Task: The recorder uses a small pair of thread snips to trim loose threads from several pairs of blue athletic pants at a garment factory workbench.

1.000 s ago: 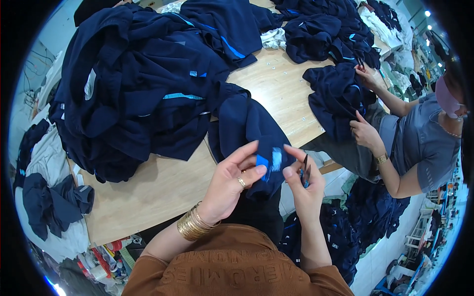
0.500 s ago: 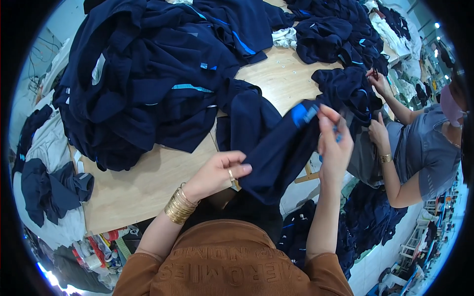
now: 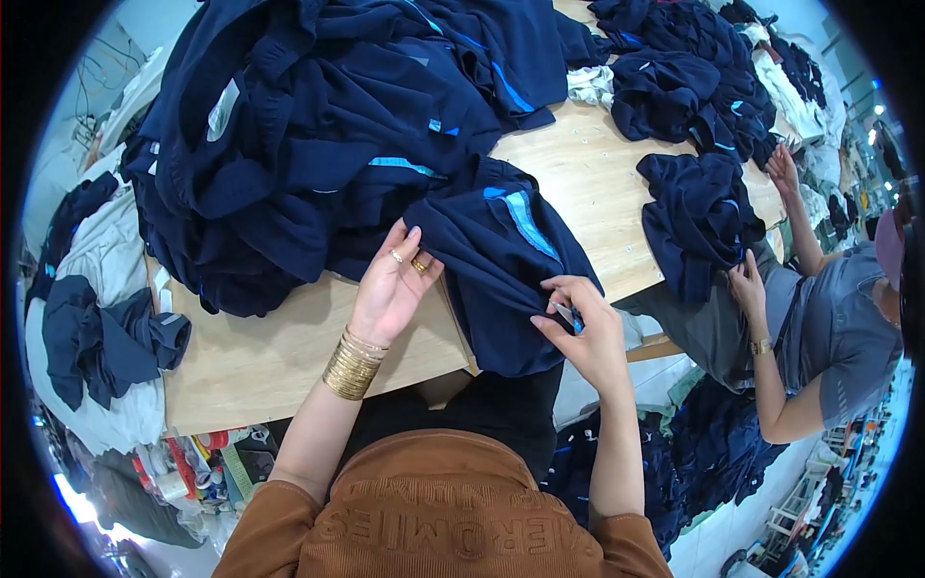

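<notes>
A navy garment (image 3: 511, 289) with a light-blue strip lies partly on the table's front edge and hangs over it, in front of me. My left hand (image 3: 390, 284) pinches its left edge between thumb and forefinger, the other fingers loosely curled. My right hand (image 3: 590, 337) is at the garment's right side, with thread snips (image 3: 570, 316) of metal and blue tucked in its curled fingers. Its thumb and forefinger come up to the cloth; whether they also grip a fold of it, I cannot tell.
A big heap of navy garments (image 3: 318, 144) covers the left of the wooden table (image 3: 568, 164). At right, a co-worker (image 3: 819, 299) handles another navy garment (image 3: 694, 212). More dark clothing (image 3: 713, 443) lies below the table, and pale cloth (image 3: 92, 241) hangs at far left.
The raised part of the garment has come down and opened out, showing more of the light-blue strip. My left hand has moved up and away; my right hand has moved lower and left.
</notes>
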Available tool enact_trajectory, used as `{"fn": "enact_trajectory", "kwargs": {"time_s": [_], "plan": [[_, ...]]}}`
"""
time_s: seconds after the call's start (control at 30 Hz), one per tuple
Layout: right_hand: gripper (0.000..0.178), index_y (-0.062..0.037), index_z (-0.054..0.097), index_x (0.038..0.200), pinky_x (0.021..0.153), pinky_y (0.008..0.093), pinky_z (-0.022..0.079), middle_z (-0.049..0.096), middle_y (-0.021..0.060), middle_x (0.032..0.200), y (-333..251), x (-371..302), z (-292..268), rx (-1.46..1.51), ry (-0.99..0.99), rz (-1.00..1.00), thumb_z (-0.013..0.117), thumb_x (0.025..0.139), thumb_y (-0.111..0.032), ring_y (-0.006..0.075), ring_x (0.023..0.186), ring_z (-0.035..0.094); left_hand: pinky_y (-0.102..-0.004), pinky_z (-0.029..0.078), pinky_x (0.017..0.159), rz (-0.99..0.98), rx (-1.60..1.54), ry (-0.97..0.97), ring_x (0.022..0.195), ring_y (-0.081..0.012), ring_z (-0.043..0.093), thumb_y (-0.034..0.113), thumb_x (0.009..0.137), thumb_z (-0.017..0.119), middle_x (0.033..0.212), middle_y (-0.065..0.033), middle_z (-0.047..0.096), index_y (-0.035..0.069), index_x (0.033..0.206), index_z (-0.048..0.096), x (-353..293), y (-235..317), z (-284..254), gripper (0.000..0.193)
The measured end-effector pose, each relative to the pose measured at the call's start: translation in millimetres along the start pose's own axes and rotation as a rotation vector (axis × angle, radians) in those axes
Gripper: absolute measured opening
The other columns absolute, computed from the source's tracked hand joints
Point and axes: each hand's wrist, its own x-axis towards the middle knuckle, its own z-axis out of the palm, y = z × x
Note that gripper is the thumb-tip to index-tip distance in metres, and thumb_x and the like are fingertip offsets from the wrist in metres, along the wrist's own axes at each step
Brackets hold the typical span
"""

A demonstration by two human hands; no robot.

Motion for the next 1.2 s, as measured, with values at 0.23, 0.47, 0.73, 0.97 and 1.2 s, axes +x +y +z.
{"fn": "enact_trajectory", "kwargs": {"time_s": [0.23,0.47,0.73,0.97,1.2], "plan": [[0.018,-0.0044,0.053,0.078,0.061,0.0288,0.046,0.057,0.0093,0.085,4.5,-9.5,11.9,-0.153,0.144,-0.020,0.065,0.067,0.002,0.0247,0.073,0.059,-0.0294,0.046,0.083,-0.085,0.552,0.308,0.102,-0.0168,0.053,0.018,0.090,0.052,0.109,-0.0058,0.052,0.004,0.120,0.042,-59.9,-38.9,23.2,0.034],[0.040,-0.0145,0.059,0.100,0.056,0.0308,0.048,0.053,0.0040,0.085,-13.1,-23.4,35.4,-0.226,-0.017,-0.279,0.062,0.064,0.001,0.0227,0.067,0.060,-0.0276,0.051,0.071,-0.378,0.336,-0.037,0.083,-0.0135,0.061,0.034,0.093,0.047,0.093,-0.0059,0.058,0.007,0.090,0.050,-46.1,-50.0,44.6,0.027],[0.029,-0.0090,0.059,0.090,0.054,0.0309,0.046,0.053,0.0059,0.078,19.5,-33.3,4.7,-0.353,0.218,-0.070,0.063,0.064,0.003,0.0250,0.063,0.058,-0.0447,0.045,0.092,-0.133,0.166,-0.035,0.103,-0.0262,0.057,0.035,0.096,0.037,0.108,-0.0166,0.057,0.003,0.108,0.046,-44.2,-40.3,52.3,0.036],[0.029,-0.0049,0.060,0.084,0.055,0.0266,0.044,0.054,0.0060,0.073,10.7,-36.8,2.6,-0.233,0.389,-0.051,0.063,0.059,0.009,0.0201,0.061,0.056,-0.0459,0.043,0.093,-0.078,0.114,-0.077,0.102,-0.0256,0.057,0.038,0.097,0.030,0.108,-0.0157,0.059,0.004,0.113,0.045,-40.1,-26.6,58.5,0.040],[0.020,-0.0034,0.062,0.084,0.056,0.0259,0.043,0.057,0.0057,0.079,9.0,-34.3,-1.3,-0.102,0.160,-0.110,0.069,0.066,0.002,0.0181,0.060,0.054,-0.0430,0.046,0.089,-0.054,0.176,-0.022,0.097,-0.0227,0.059,0.031,0.096,0.040,0.103,-0.0126,0.062,0.004,0.103,0.052,-43.8,-29.4,52.6,0.030]]}}
